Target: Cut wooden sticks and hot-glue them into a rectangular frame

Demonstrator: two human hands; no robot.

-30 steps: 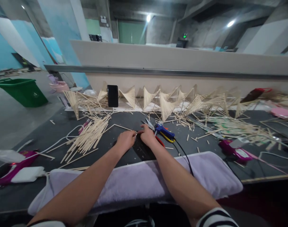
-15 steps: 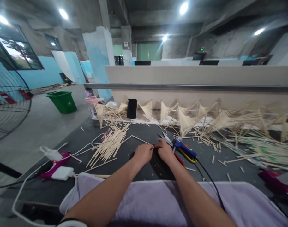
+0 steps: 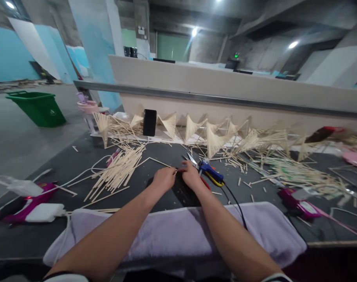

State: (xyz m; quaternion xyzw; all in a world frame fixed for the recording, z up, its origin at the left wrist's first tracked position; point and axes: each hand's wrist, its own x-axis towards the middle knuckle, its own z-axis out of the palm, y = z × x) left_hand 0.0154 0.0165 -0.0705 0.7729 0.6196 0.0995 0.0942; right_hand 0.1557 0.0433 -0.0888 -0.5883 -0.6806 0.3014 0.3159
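Observation:
My left hand (image 3: 164,179) is closed in a pinch on a thin wooden stick (image 3: 161,161), which slants away to the upper left over the dark table. Close by on the right, my right hand (image 3: 190,176) has its fingers bent by the stick's near end. Whatever those fingers grip is too small to make out. Just right of it lies a blue glue gun (image 3: 211,171) with a black cord. Metal blades (image 3: 192,159) of a cutting tool and red and yellow handles show around it. A pile of loose sticks (image 3: 119,168) lies left of my hands.
Twisted fan-like stick models (image 3: 215,139) line the back of the table, beside an upright black phone (image 3: 149,122). Power strips with chargers (image 3: 46,211) and cables lie at the left, another strip (image 3: 300,203) at the right. A lilac towel (image 3: 172,231) covers the front edge.
The camera view has turned to the right and tilted down, bringing more of the table's right side into sight. Both hands keep about the same pose at the stick.

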